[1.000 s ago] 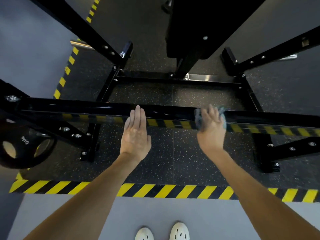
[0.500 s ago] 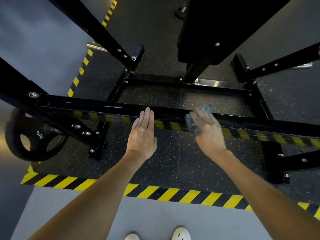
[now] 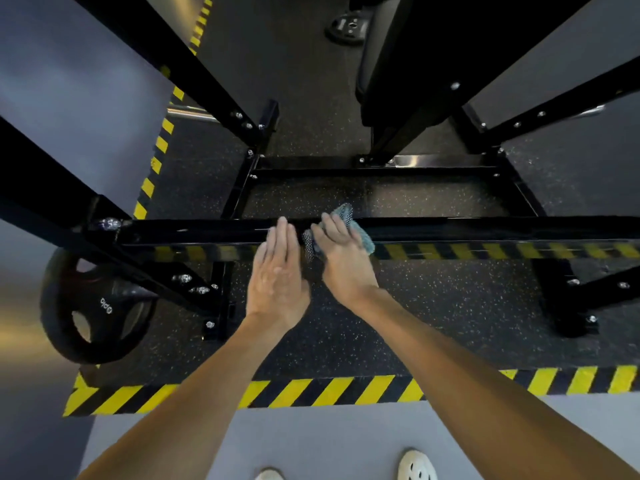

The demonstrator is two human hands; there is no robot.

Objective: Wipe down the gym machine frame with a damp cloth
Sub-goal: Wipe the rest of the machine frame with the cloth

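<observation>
As right hand presses cloth, on frame

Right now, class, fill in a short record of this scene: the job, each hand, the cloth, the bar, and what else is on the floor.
job: wiping the crossbar with a cloth
left hand: flat, fingers straight, resting on the crossbar
right hand: pressing the cloth onto the crossbar, close beside the left hand
cloth: blue-grey, bunched, showing on both sides of the right hand
crossbar: glossy black, yellow-black stripes on its near face
floor: weight plate at left; striped tape along the mat edge; white shoes at the bottom
</observation>
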